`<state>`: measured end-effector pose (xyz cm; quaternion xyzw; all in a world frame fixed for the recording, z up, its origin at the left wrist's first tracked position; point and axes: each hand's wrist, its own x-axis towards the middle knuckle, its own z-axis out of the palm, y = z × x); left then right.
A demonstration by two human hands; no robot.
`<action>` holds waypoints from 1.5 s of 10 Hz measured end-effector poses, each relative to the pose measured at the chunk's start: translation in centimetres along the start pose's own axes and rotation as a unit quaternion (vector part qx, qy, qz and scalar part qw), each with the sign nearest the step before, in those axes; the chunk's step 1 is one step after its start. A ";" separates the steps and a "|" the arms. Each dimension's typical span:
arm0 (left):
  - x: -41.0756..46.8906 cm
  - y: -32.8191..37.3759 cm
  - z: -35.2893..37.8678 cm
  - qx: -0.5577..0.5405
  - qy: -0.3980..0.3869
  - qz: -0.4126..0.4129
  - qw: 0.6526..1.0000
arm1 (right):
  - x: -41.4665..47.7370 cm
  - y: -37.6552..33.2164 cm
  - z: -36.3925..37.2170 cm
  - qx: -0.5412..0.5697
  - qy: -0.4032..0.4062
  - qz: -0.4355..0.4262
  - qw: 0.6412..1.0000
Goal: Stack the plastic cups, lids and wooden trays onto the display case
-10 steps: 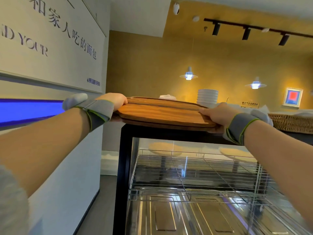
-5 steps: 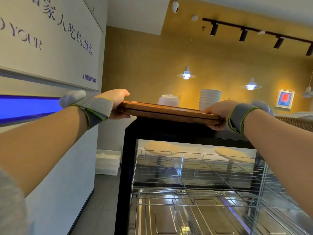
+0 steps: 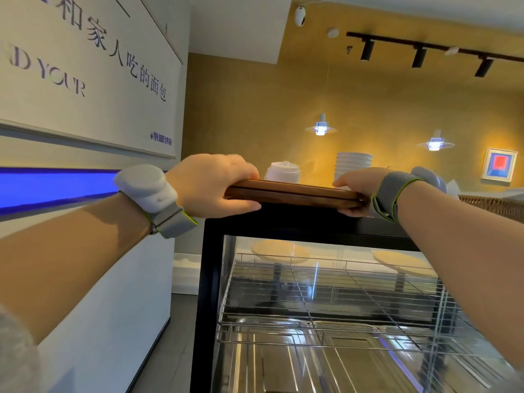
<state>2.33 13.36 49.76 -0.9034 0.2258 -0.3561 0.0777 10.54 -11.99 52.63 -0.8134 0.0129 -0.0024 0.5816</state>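
Observation:
Two stacked brown wooden trays (image 3: 292, 192) are seen edge-on, level with the top of the black glass-fronted display case (image 3: 309, 222). My left hand (image 3: 212, 185) grips their left end, thumb underneath and fingers on top. My right hand (image 3: 357, 191) grips their right end the same way. Behind the trays, on top of the case, stand a white stack of lids (image 3: 282, 172) and a taller white stack of cups (image 3: 354, 165). Whether the trays touch the case top is hidden from this low angle.
A white wall with a lettered sign (image 3: 85, 75) and a blue strip runs close on the left. A wicker basket (image 3: 493, 205) sits to the right of the case. Wire shelves (image 3: 326, 282) and steel pans fill the case interior.
The trays have gone from tilted with the top face showing to flat and edge-on, lowered toward the case top. Both hands kept their grip; the view dropped and moved closer.

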 end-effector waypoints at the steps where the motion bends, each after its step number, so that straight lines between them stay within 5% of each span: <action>1: 0.5 0.1 0.7 -0.005 0.020 0.026 0.999 | -1.1 -0.1 -1.0 -0.121 0.009 -0.074 0.990; 2: 0.6 -0.4 1.0 -0.012 0.031 0.028 0.999 | -1.8 0.1 -1.7 -0.362 0.128 -0.183 0.905; 3: 0.8 -1.0 1.5 -0.031 0.041 0.024 0.998 | -3.2 1.1 -2.0 -0.459 0.173 -0.400 0.774; 5: 1.7 -1.7 2.5 -0.051 0.030 0.001 0.998 | -2.4 3.6 -1.4 -0.465 0.043 -0.528 0.709; 9: 4.9 -2.2 5.6 -0.054 -0.025 -0.046 0.997 | 3.1 3.7 -0.5 -0.442 0.036 -0.479 0.757; 13: 4.4 -0.7 5.1 -0.021 0.026 -0.086 0.996 | 2.7 3.9 -0.7 -0.449 0.045 -0.465 0.762; 14: 3.7 0.6 4.3 -0.091 0.086 -0.092 0.988 | 1.6 4.0 -1.2 -0.407 0.056 -0.485 0.772; 15: 2.1 3.3 2.9 -0.272 0.178 -0.098 0.941 | -0.6 4.8 -2.1 -0.262 0.040 -0.503 0.823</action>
